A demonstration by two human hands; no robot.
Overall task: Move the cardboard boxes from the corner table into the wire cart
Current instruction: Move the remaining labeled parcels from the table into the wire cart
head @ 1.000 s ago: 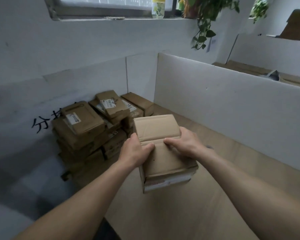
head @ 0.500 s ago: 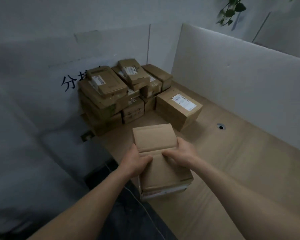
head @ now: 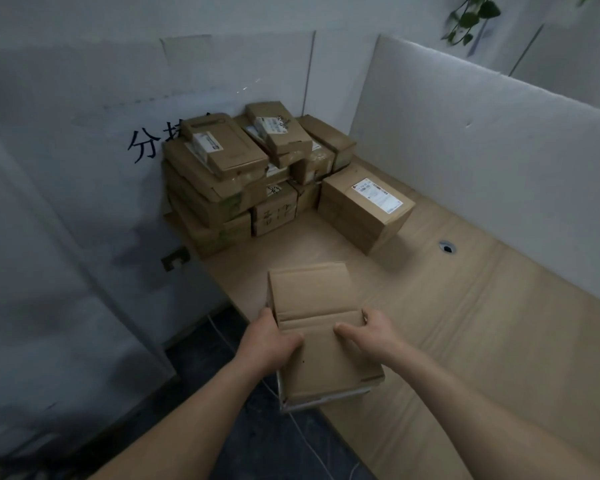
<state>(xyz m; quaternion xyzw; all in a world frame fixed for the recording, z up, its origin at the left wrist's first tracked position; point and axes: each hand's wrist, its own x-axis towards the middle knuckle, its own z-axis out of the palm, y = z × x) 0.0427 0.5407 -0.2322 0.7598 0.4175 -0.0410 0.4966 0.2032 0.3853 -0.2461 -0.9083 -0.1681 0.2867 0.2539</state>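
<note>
Hands, left and right, grip a cardboard box apparently above the table.

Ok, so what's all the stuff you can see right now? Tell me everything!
held cardboard box: one, brown, over the table's near left edge
labelled box: one, brown, white label, on the table right of the stack
stacked boxes: many, too jumbled to count, brown, table's far corner
table: one, light wood, right side
cable hole: one, dark, in the table by the partition
partition: one, white, along the table's far side
black writing: some, black, wall behind the stack
plant leaves: few, green, top right
cable: one, white, on the dark floor
left hand: one, holds the box's left side
right hand: one, holds the box's right side
</note>
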